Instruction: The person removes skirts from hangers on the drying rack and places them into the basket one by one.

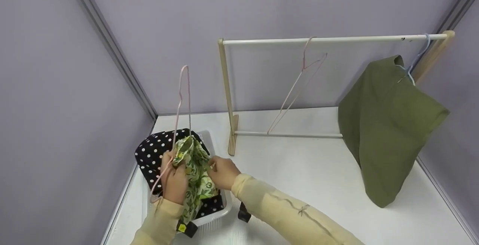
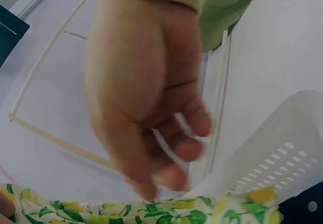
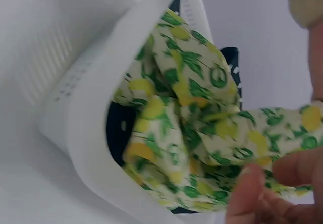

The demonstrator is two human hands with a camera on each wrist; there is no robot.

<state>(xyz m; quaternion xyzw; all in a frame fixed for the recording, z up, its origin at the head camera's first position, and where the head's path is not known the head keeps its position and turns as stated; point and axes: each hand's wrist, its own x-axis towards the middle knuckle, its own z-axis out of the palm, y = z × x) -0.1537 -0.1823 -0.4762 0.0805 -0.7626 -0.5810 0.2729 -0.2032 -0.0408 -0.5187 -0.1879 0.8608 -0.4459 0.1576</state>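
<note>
My left hand (image 1: 174, 181) grips a thin pink wire hanger (image 1: 181, 103) together with the upper edge of a lemon-print garment (image 1: 192, 185). One end of the hanger sticks up tall above the cloth, and the other slants down beside the left wrist. On the garment's right side, my right hand (image 1: 223, 172) pinches the fabric between thumb and fingers; the left wrist view shows this right hand (image 2: 146, 98) with curled fingers at the cloth's top edge. In the right wrist view the bunched lemon fabric (image 3: 202, 77) hangs down into the white basket (image 3: 91, 128).
Black polka-dot fabric (image 1: 149, 157) lies in the basket beneath the lemon cloth. Behind stands a wooden rack with a white rail (image 1: 262, 42). A bare pink hanger (image 1: 288, 99) hangs mid-rail, and an olive-green garment (image 1: 385, 125) on a blue hanger (image 1: 421, 54) at the right end.
</note>
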